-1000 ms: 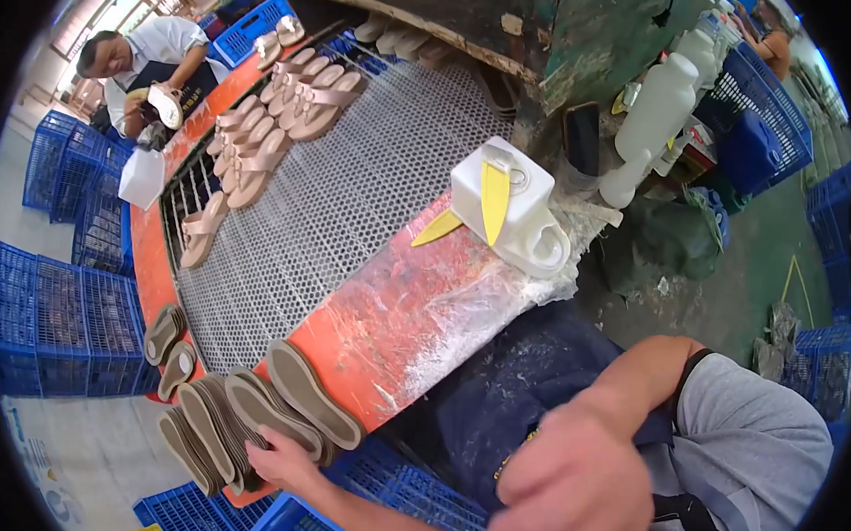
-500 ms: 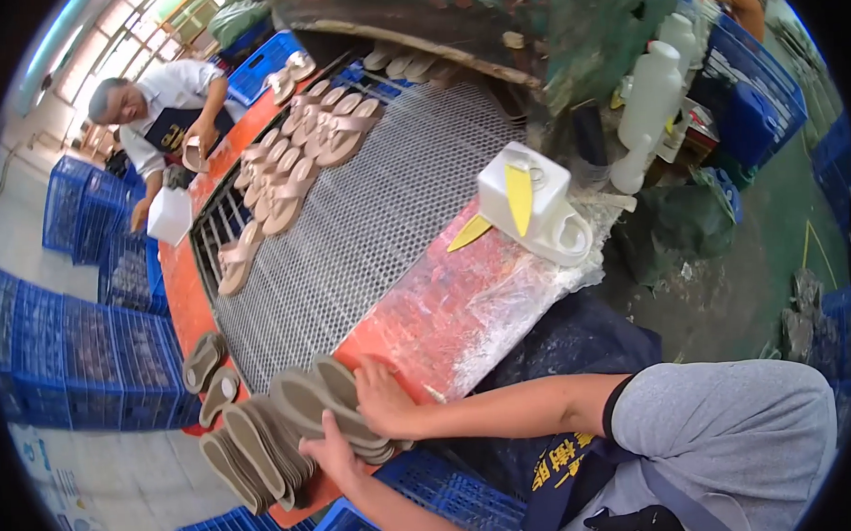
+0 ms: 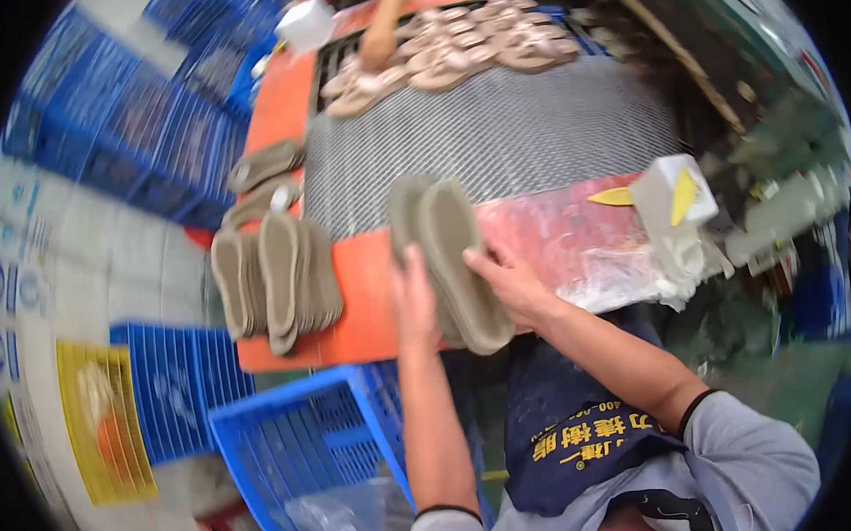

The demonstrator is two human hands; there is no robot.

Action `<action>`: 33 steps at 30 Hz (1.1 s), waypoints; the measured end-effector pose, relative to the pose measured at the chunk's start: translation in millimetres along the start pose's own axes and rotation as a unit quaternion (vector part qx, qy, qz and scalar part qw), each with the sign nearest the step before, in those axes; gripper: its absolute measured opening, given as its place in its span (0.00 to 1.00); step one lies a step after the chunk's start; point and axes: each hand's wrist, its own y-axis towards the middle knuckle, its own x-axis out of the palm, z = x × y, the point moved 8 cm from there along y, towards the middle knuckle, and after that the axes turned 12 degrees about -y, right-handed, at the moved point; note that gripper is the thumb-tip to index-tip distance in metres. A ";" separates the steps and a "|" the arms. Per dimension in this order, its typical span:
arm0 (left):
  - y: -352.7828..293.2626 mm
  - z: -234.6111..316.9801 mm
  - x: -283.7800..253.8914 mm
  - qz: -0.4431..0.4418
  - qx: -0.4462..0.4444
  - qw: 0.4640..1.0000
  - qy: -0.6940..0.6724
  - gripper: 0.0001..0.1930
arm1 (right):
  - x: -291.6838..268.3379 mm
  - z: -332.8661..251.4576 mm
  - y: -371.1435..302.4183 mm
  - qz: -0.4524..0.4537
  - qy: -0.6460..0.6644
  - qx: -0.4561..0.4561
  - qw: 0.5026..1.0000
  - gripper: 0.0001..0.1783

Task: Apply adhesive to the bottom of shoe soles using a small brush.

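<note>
Between my two hands is a small bunch of olive-brown shoe soles point(image 3: 463, 264), held up over the near edge of the orange table point(image 3: 365, 292). My left hand point(image 3: 416, 299) grips them on the left side, smeared a little by motion. My right hand point(image 3: 514, 282) closes on their right edge, thumb on the face of the front sole. How many lie behind is hidden. Left of my hands stand stacks of the same soles point(image 3: 281, 272). Behind those stacks lie two loose olive-brown pieces point(image 3: 267, 165), one with a white spot.
Rows of pink sandals point(image 3: 450, 65) sit on the metal mesh point(image 3: 495, 120), where another person's arm point(image 3: 382, 25) reaches in. A white container point(image 3: 664, 193) with yellow pieces stands at right. Blue crates point(image 3: 144, 116), a yellow crate point(image 3: 100, 422) and an open blue crate point(image 3: 289, 400) flank the table.
The view has swung round toward the left. My hands have lifted the soles away from beside the stacks and brought them to the right. The other person's arm now reaches the sandals.
</note>
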 end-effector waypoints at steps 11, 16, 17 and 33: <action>-16.1 13.0 74.0 -0.111 0.143 0.900 0.397 0.39 | -99.7 -33.6 -6.5 0.049 -0.004 -0.112 0.993 0.37; -25.6 -18.0 74.0 -0.238 0.132 0.731 0.625 0.44 | -109.9 -50.9 25.7 0.031 -0.437 -0.116 0.891 0.39; -29.3 -18.7 75.0 -0.246 0.145 0.739 0.611 0.45 | -107.0 -46.9 24.9 -0.002 -0.402 -0.124 0.907 0.39; -37.0 -5.5 74.6 -0.116 0.177 0.708 0.674 0.45 | -64.3 -55.9 31.0 -0.061 -0.343 -0.179 0.920 0.36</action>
